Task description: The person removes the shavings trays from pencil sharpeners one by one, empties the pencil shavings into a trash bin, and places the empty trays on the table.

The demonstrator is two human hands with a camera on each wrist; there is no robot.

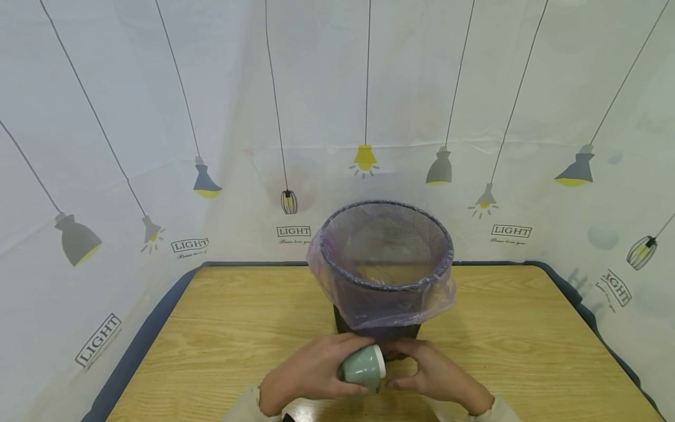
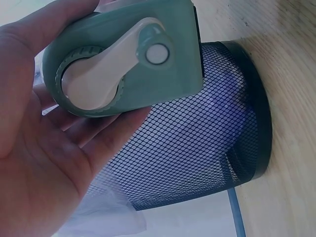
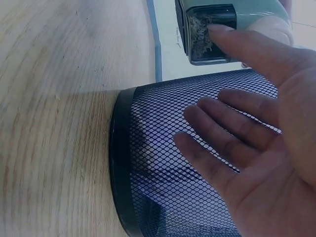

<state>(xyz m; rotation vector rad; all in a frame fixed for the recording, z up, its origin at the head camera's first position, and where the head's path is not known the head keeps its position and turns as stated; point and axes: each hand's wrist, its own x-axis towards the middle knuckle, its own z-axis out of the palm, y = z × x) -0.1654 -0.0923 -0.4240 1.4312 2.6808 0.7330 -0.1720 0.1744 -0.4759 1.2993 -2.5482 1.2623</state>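
Observation:
My left hand [image 1: 311, 366] grips a green crank pencil sharpener [image 1: 361, 369] in front of the mesh waste bin [image 1: 377, 333]. In the left wrist view, its pale crank handle [image 2: 108, 71] faces the camera, with thumb and fingers round the body. My right hand [image 1: 440, 375] is just to the right of the sharpener. The right wrist view shows its thumb tip at the dark see-through shavings drawer [image 3: 215, 49], where shavings [image 3: 198, 34] show inside. The other right fingers [image 3: 232, 126] are spread loosely beside the bin's mesh.
A thin purple bag [image 1: 379, 308] lines the bin and folds over its rim. The bin stands on a wood-grain table [image 1: 237, 322] with a dark blue edge [image 1: 150, 328]. A white cloth printed with lamps [image 1: 343, 88] surrounds the table at back and sides.

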